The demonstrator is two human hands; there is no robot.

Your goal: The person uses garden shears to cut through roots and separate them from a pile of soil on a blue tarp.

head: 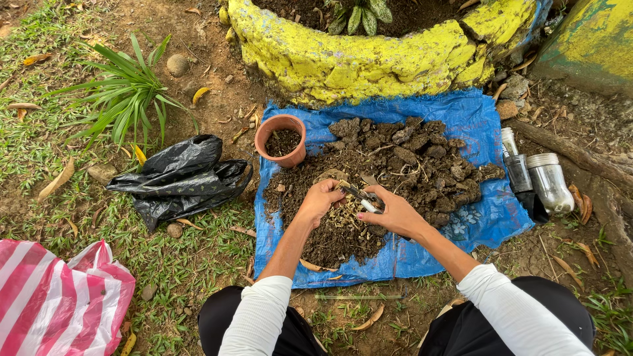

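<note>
My left hand (319, 202) is closed around a small pale piece of dry plant matter over a heap of dark soil (402, 161). My right hand (397, 215) grips small dark-handled scissors (361, 195), whose blades meet the piece at my left fingertips. Pale chopped bits (343, 221) lie scattered on the soil just below both hands. The soil rests on a blue tarp (475, 118) spread on the ground. A terracotta pot (269, 127) partly filled with soil stands at the tarp's far left corner, apart from my hands.
A yellow-painted planter wall (356, 62) curves behind the tarp. A crumpled black plastic bag (184, 178) lies to the left, a red-and-white striped bag (59, 303) at near left. Two clear jars with metal lids (550, 184) lie to the right. A green leafy plant (125, 92) grows far left.
</note>
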